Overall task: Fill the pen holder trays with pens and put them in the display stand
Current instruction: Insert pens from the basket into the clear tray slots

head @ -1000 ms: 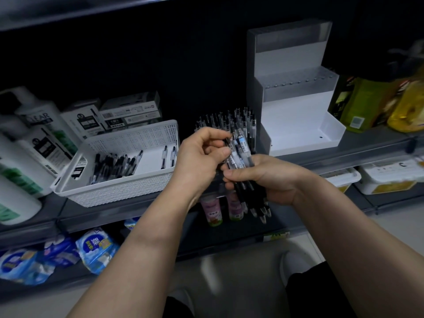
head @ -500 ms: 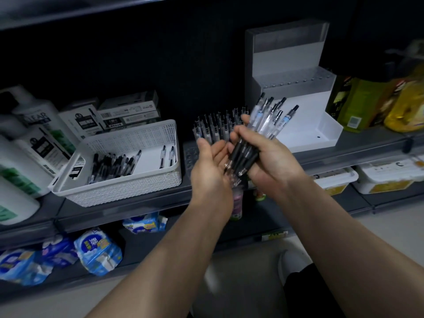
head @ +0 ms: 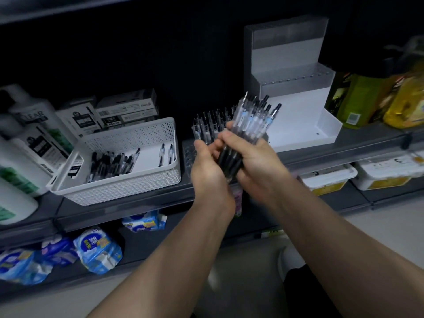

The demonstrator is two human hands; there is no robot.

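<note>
My right hand [head: 253, 160] grips a bundle of black-and-clear pens [head: 250, 121], tips pointing up and away. My left hand [head: 207, 166] is pressed flat against the bundle's left side, fingers fairly straight. Behind the hands a clear pen holder tray [head: 188, 154] stands on the shelf with several pens upright in it. To its right sits the white stepped display stand [head: 296, 92], its steps bare. A white mesh basket [head: 119, 177] at left holds several loose pens [head: 110, 164].
Pen boxes [head: 126, 109] and white bottles [head: 27, 143] crowd the left of the grey shelf [head: 137, 200]. Green and yellow bottles [head: 371, 97] stand right of the stand. White tubs [head: 328, 177] and blue packets [head: 96, 249] sit on lower shelves.
The right hand turned the bundle from pointing down to pointing up. The left hand let go of the pen it pinched and now lies flat against the bundle.
</note>
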